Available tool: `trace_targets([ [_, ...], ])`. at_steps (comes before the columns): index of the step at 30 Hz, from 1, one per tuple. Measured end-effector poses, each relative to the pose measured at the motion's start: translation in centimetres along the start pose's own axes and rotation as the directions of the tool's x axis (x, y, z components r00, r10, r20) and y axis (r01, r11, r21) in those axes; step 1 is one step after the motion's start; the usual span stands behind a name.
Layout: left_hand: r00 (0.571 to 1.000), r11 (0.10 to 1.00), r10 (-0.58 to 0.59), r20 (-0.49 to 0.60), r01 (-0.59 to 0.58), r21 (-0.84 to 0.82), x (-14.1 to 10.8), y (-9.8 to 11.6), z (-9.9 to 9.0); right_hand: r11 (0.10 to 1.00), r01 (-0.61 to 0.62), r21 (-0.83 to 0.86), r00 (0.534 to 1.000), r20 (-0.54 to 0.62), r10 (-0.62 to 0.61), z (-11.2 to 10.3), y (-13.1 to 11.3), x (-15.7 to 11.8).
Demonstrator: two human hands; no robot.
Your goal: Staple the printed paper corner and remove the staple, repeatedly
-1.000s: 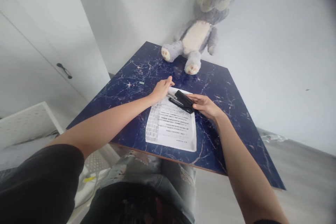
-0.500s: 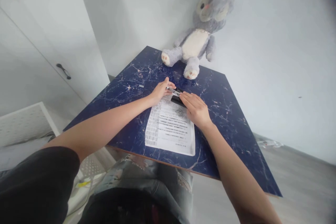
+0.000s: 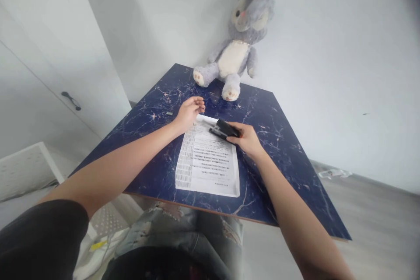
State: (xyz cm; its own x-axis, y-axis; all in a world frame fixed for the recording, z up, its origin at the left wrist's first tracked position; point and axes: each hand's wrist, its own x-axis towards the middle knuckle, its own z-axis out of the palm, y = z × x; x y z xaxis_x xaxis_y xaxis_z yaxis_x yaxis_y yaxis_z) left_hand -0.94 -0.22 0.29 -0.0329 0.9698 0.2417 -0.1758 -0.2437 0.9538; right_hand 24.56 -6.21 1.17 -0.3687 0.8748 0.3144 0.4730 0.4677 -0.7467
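Note:
My right hand [image 3: 246, 139] grips a black stapler [image 3: 224, 130] above the upper right part of a printed paper stack [image 3: 210, 166]. The stapler's front end points left. Beside the top left corner of the paper is my left hand [image 3: 191, 111], its fingers loosely curled; whether anything small is between them is hard to see. The paper lies on a dark blue marbled table [image 3: 147, 162].
A grey plush rabbit [image 3: 233, 59] sits at the table's back edge against the wall. A small grey piece [image 3: 169, 113] lies left of my left hand. White cabinet doors [image 3: 42, 57] stand at the left, with a white perforated chair or rack [image 3: 29, 166] below.
My left hand has drawn back left from the stapler and no longer touches it. My right hand now holds the stapler from its right end. The view has shifted slightly.

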Motion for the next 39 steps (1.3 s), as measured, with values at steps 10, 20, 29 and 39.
trace_targets([
  [10, 0.851, 0.960, 0.111, 0.514, -0.225, 0.164, -3.6, 3.5, 1.4, 0.822, 0.462, -0.332, 0.862, -0.050, -0.505, 0.9, -3.8, -0.2],
  [20, 0.798, 0.812, 0.156, 0.583, -0.439, 0.384, -4.7, 3.2, 1.3, 0.797, 0.383, -0.468, 0.859, -0.138, -0.494, 2.4, -3.9, -0.6],
  [29, 0.746, 0.756, 0.201, 0.635, -0.531, 0.384, -5.3, 3.3, 1.1, 0.794, 0.389, -0.468, 0.850, -0.151, -0.505, 0.8, -4.1, -0.7],
  [39, 0.991, 0.047, -0.016, -0.129, 0.130, 0.990, 0.0, 4.6, -5.7, 0.871, -0.343, -0.352, 0.805, -0.588, 0.080, -7.8, 7.8, 0.7],
])
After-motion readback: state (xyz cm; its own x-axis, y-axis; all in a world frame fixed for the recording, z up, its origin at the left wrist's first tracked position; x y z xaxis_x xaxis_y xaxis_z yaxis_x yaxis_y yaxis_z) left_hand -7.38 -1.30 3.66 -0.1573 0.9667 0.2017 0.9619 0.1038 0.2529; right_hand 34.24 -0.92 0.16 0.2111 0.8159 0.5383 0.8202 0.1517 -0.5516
